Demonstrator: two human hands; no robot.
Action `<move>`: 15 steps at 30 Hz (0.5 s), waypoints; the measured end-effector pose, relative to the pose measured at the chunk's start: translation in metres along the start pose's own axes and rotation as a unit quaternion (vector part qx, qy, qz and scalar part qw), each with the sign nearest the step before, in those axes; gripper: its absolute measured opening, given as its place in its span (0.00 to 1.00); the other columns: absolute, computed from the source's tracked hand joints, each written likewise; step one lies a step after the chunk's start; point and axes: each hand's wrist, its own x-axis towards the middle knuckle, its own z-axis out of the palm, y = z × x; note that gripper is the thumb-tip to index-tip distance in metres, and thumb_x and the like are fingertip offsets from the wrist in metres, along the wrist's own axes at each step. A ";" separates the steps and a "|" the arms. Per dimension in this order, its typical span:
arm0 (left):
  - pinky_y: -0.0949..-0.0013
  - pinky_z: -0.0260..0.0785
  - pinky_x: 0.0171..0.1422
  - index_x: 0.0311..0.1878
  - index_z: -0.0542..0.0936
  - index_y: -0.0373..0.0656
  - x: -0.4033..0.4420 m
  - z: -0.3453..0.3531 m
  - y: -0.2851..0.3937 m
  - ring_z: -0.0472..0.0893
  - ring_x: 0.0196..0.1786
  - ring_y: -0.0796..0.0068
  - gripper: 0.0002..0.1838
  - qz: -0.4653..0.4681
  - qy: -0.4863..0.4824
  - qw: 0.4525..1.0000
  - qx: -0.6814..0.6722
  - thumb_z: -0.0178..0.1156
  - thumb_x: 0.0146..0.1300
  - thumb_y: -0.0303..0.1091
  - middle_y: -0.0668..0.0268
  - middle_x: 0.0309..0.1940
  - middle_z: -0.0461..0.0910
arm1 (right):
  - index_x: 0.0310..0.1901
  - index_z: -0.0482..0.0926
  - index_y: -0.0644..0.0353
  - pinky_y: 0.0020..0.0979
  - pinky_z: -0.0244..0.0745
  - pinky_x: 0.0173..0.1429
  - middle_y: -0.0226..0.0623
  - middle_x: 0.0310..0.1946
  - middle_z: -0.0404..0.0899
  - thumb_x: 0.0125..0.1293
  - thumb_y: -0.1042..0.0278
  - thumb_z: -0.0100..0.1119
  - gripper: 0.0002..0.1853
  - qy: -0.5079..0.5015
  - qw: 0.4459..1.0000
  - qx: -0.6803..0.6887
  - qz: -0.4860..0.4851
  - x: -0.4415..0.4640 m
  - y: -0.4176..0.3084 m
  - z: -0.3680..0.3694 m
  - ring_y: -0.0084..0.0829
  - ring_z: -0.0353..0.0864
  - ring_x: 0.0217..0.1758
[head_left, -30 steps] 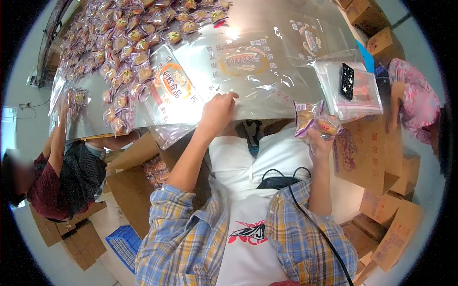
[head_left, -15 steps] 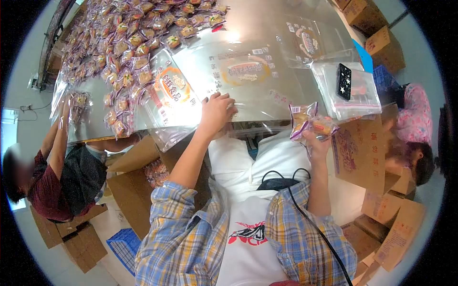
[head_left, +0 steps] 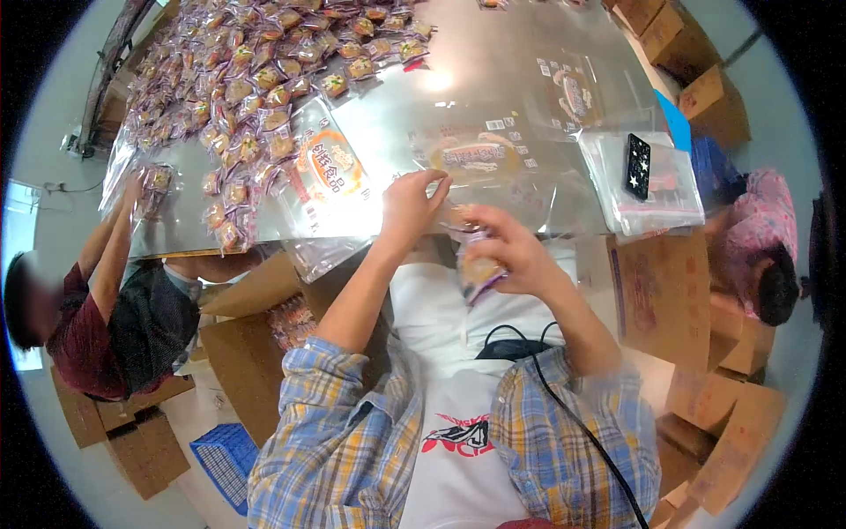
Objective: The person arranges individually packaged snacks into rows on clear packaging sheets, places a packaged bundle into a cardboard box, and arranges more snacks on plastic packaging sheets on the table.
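My right hand (head_left: 508, 249) is closed round small wrapped pastries (head_left: 480, 263) in clear and purple film, over my lap near the table edge. Just left of it, my left hand (head_left: 414, 207) is at the table's front edge with thumb and forefinger close together, pinching what looks like the edge of a clear plastic bag (head_left: 476, 159). That bag lies flat on the metal table (head_left: 458, 53) and bears an orange print. Another printed bag (head_left: 330, 167) lies left of my left hand, beside the many wrapped pastries (head_left: 238, 93).
A black phone with stars (head_left: 638, 167) rests on stacked clear bags (head_left: 687, 189) at the right. At the left, a co-worker (head_left: 92, 326) handles wrapped pastries. Another person (head_left: 762, 238) bends among cardboard boxes (head_left: 661, 300). A blue crate (head_left: 220, 463) stands on the floor.
My right hand has moved left with the wrapped pastries, from the right side to beside my left hand. My left hand has shifted slightly right. The person at the right has moved slightly.
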 end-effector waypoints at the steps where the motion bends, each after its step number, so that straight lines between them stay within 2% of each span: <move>1: 0.54 0.80 0.49 0.45 0.90 0.42 0.001 -0.003 0.000 0.89 0.42 0.51 0.12 -0.004 0.005 1.000 0.003 0.68 0.70 0.41 0.54 0.38 0.90 | 0.51 0.82 0.52 0.47 0.75 0.73 0.45 0.70 0.74 0.39 0.82 0.75 0.31 -0.021 0.999 -0.034 -0.019 0.009 0.007 0.005 0.53 0.74 0.74; 3: 0.55 0.80 0.48 0.44 0.90 0.42 0.002 -0.008 -0.001 0.89 0.42 0.51 0.12 -0.016 0.016 1.000 -0.010 0.68 0.70 0.41 0.54 0.38 0.90 | 0.51 0.83 0.50 0.48 0.78 0.71 0.44 0.68 0.75 0.39 0.81 0.75 0.32 -0.034 0.995 -0.081 -0.047 0.026 0.017 0.007 0.56 0.74 0.73; 6: 0.55 0.80 0.48 0.44 0.90 0.41 0.000 -0.015 -0.008 0.89 0.42 0.52 0.11 -0.031 0.046 0.997 -0.061 0.70 0.69 0.39 0.55 0.38 0.90 | 0.51 0.83 0.48 0.48 0.80 0.67 0.42 0.67 0.75 0.41 0.80 0.75 0.31 -0.070 0.977 -0.192 -0.067 0.033 0.034 0.009 0.54 0.75 0.71; 7: 0.55 0.80 0.47 0.44 0.90 0.41 0.001 -0.015 -0.008 0.89 0.42 0.52 0.10 -0.027 0.062 0.994 -0.082 0.70 0.69 0.38 0.55 0.38 0.90 | 0.51 0.83 0.46 0.50 0.82 0.63 0.40 0.67 0.75 0.49 0.74 0.73 0.25 -0.096 0.966 -0.232 -0.064 0.031 0.042 0.013 0.54 0.75 0.70; 8: 0.55 0.80 0.47 0.44 0.90 0.41 0.002 -0.015 -0.008 0.88 0.41 0.52 0.09 -0.021 0.078 0.991 -0.104 0.70 0.68 0.36 0.56 0.38 0.90 | 0.52 0.83 0.45 0.50 0.83 0.61 0.40 0.67 0.75 0.52 0.72 0.72 0.23 -0.089 0.954 -0.278 -0.064 0.030 0.047 0.018 0.54 0.75 0.70; 10: 0.57 0.80 0.48 0.46 0.90 0.40 -0.001 -0.019 0.004 0.89 0.42 0.55 0.09 0.044 0.090 0.993 -0.066 0.73 0.64 0.31 0.58 0.39 0.90 | 0.53 0.83 0.44 0.50 0.83 0.57 0.40 0.68 0.75 0.58 0.68 0.68 0.19 -0.075 0.925 -0.368 -0.061 0.029 0.051 0.024 0.55 0.75 0.71; 13: 0.59 0.79 0.51 0.45 0.91 0.40 -0.003 -0.029 0.028 0.88 0.45 0.59 0.10 0.160 0.108 0.980 -0.039 0.75 0.61 0.26 0.61 0.41 0.91 | 0.55 0.83 0.45 0.49 0.83 0.53 0.41 0.68 0.75 0.63 0.65 0.64 0.17 0.027 0.896 -0.441 -0.052 0.038 0.058 0.029 0.56 0.74 0.72; 15: 0.61 0.77 0.54 0.44 0.90 0.42 -0.004 -0.029 0.036 0.87 0.47 0.62 0.10 0.219 0.122 0.968 -0.031 0.75 0.58 0.25 0.64 0.42 0.91 | 0.56 0.84 0.47 0.48 0.83 0.52 0.42 0.67 0.76 0.64 0.66 0.63 0.18 0.040 0.902 -0.430 -0.025 0.045 0.066 0.033 0.56 0.74 0.71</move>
